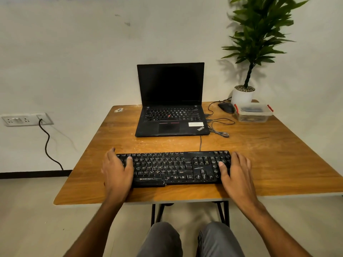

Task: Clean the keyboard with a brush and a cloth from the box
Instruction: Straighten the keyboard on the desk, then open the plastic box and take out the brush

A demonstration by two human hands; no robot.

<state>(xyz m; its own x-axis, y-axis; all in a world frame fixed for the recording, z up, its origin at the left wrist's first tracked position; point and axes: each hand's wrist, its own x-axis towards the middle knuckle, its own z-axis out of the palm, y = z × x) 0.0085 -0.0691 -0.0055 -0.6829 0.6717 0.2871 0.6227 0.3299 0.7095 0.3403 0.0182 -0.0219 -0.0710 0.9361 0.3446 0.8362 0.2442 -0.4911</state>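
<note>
The dusty black keyboard (174, 166) lies at the near edge of the wooden counter (278, 154), white specks all over its keys. The left hand (117, 170) holds its left end, thumb on the keys and fingers around the edge; the right hand (236, 171) holds the right end the same way. Neither holds a tool. The clear box (253, 113) with red latches sits closed at the far right, beside the mouse (226, 107). Judging by this, cleaning has not started: box, brush and cloth are all untouched.
</note>
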